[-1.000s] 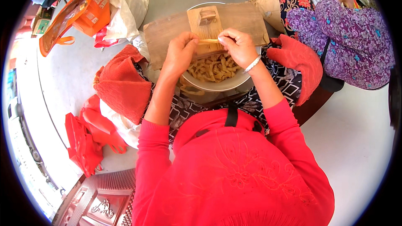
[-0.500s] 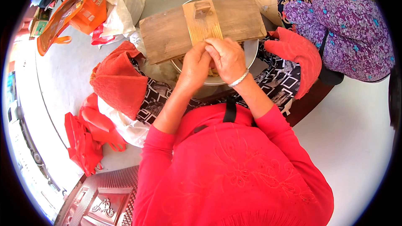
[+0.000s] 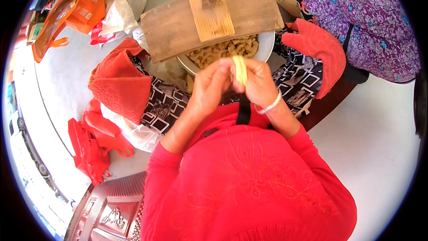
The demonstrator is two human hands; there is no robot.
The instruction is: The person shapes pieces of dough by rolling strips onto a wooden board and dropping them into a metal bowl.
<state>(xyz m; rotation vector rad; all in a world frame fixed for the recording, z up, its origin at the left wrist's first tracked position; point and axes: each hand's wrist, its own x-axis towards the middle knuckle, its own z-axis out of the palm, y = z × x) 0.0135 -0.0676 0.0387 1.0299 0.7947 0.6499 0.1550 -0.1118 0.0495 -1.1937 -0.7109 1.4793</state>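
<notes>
A folded pale yellow strip [image 3: 240, 69] stands up out of my right hand [image 3: 259, 84], whose fingers are closed round it; a white bracelet circles that wrist. My left hand [image 3: 207, 85] is closed too, its thumb and fingertips pressed against the strip's near side; blur partly hides its grip. Beyond my hands, a round metal basin [image 3: 267, 48] holds many yellowish pieces [image 3: 225, 50]. Across the basin's top lies a wooden board [image 3: 167, 31] with a lighter plank [image 3: 211, 15] fixed on it, bearing a small block.
Red cloths cover my knees, the left cloth [image 3: 120, 80] and the right cloth [image 3: 316, 47]. Orange bag [image 3: 91, 11], white sack [image 3: 127, 2] and red bags [image 3: 91, 145] lie at left. A person in a purple floral sleeve [image 3: 379, 31] sits at right. A brown carved panel [image 3: 113, 216] stands lower left.
Both hands have drawn back from the board's near edge toward my body. The pale yellow strip now shows between them, and more of the basin's yellowish pieces is uncovered.
</notes>
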